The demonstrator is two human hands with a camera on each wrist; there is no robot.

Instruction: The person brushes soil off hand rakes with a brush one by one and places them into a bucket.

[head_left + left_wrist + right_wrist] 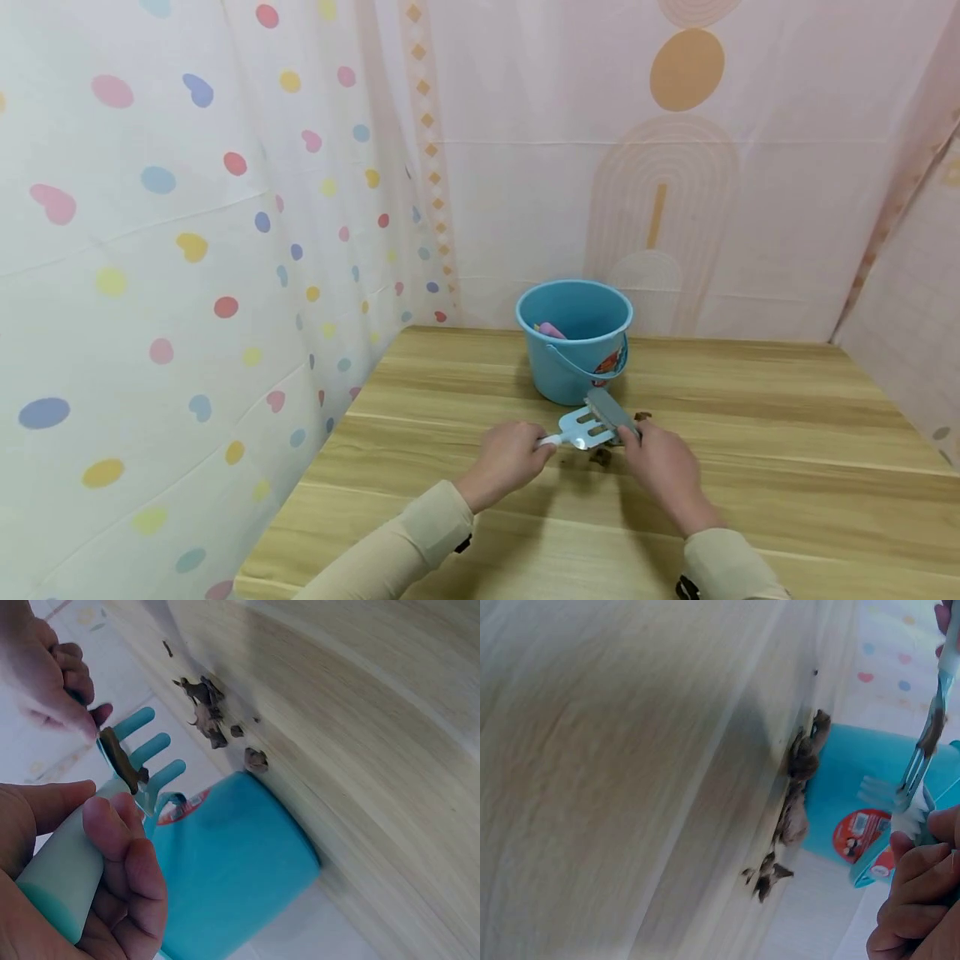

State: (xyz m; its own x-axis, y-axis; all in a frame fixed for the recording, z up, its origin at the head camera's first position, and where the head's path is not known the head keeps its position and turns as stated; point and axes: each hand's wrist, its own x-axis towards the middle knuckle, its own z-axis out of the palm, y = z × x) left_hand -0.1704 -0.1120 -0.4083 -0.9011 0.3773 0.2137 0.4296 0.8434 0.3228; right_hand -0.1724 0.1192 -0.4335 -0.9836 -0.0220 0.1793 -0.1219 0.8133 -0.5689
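My left hand (502,462) grips the pale handle of a light-blue toy garden fork (577,431), held above the table with its tines toward the right. A brown lump (120,757) lies on the fork in the left wrist view. My right hand (663,471) holds a grey-blue brush (611,412) at the tines; its white bristles (909,819) show in the right wrist view. Whether the bristles touch the fork is hard to tell. Brown crumbly clumps (202,705) lie on the table below both tools.
Just behind the tools stands a blue bucket (566,371) with its handle down and a red sticker on its side. Something pink (551,330) is inside it. Patterned curtains (517,208) hang behind and beside the wooden table (750,417).
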